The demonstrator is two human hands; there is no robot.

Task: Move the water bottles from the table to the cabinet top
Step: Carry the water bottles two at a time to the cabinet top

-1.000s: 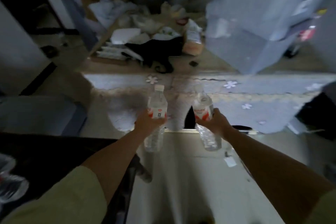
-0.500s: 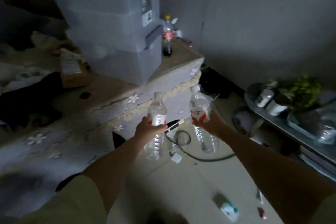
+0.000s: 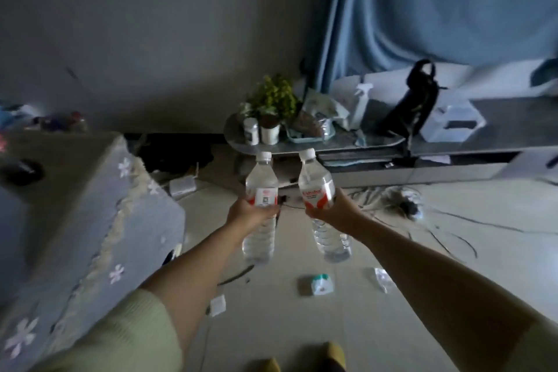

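Note:
I hold two clear water bottles with white caps and red-and-white labels out in front of me, above the floor. My left hand (image 3: 252, 214) grips the left bottle (image 3: 260, 187) around its middle. My right hand (image 3: 335, 210) grips the right bottle (image 3: 315, 186), which tilts slightly left. Both bottles are upright and a little apart. Ahead stands a low cabinet (image 3: 471, 166) with a dark top, its left end rounded.
The table with a grey flowered cloth (image 3: 99, 220) is at my left. On the cabinet stand a potted plant (image 3: 273, 106), small jars, a spray bottle (image 3: 360, 103), a black bag (image 3: 413, 106) and a white box (image 3: 453, 122). Cables (image 3: 404, 205) and litter lie on the floor.
My view has swung right, from the table to the low cabinet, which now lies straight ahead. Both hands still hold their bottles in the same way.

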